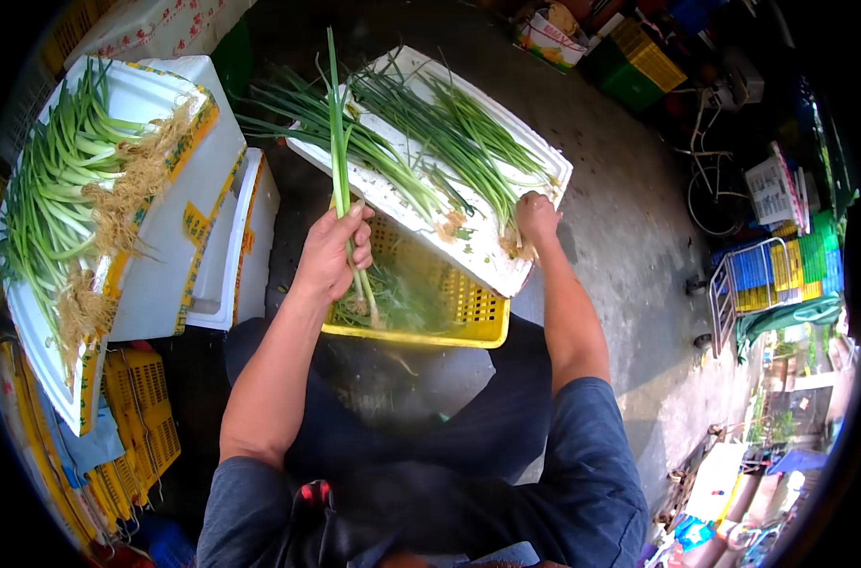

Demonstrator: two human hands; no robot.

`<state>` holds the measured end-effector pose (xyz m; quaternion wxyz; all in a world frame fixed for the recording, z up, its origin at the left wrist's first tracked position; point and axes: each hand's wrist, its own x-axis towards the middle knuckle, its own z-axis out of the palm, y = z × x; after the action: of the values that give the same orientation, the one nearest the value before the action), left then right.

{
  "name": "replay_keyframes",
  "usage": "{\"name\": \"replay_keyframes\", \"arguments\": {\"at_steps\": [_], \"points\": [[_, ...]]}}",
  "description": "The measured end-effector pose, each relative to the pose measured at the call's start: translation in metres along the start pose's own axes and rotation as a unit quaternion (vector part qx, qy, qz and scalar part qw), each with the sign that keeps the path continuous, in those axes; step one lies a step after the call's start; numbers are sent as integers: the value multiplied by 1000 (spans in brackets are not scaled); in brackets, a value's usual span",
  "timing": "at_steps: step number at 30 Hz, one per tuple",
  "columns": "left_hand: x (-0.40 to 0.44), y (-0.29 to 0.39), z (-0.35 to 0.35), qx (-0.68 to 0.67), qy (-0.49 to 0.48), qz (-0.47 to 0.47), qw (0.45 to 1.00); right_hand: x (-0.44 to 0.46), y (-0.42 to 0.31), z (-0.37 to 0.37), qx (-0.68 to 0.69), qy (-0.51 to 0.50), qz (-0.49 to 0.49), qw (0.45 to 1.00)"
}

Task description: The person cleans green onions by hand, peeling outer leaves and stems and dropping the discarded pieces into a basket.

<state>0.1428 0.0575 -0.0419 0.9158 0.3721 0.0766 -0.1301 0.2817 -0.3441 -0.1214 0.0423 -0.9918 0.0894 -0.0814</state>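
My left hand (334,254) is closed around a few spring onions (338,133), held nearly upright with the leaves up and the white ends below the fist. Beneath it is a yellow plastic basket (421,335) with green trimmings (393,293) inside. A white foam lid (492,270) lies tilted across the basket's far side, carrying bunches of spring onions (449,137). At the lid's right end, my right hand (537,218) has its fingers closed at the root ends of spring onions there. Its fingertips are partly hidden, but it appears to grip a stalk.
On the left, more spring onions (57,189) with long brown roots (128,189) lie on stacked white foam boxes (166,275). Yellow crates (142,407) stand below them. A trolley (733,284) with coloured crates is at the right. Concrete floor (629,189) lies between.
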Motion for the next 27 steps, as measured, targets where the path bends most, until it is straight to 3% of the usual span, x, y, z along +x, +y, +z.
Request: {"name": "replay_keyframes", "arguments": {"at_steps": [4,5,6,9,11,16,19,20,23,27], "points": [[1,-4,5,-1,14,-3,1000,-24,-5,-29,102,69,-10,992],[2,-6,5,-2,21,-2,1000,-38,-9,-37,209,65,-7,976],[4,-10,1,-9,17,-2,1000,-60,-21,-49,314,61,-5,948],[10,-26,-2,15,9,10,1000,-137,-61,-76,452,37,-8,891],[9,-34,2,11,27,-25,999,-189,-83,-65,570,-8,57,820],[6,-51,13,28,55,-39,997,-302,-164,-75,687,-120,153,700],[1,-49,8,-1,42,-35,998,-333,-160,-27,616,-181,56,765],[1,-50,4,18,51,-35,998,-338,-162,-20,624,-183,65,757],[-4,-49,-2,54,62,-30,996,-331,-157,-21,506,-220,-9,834],[-9,-47,-1,52,28,-30,998,-292,-136,-25,518,-141,-39,843]]}}
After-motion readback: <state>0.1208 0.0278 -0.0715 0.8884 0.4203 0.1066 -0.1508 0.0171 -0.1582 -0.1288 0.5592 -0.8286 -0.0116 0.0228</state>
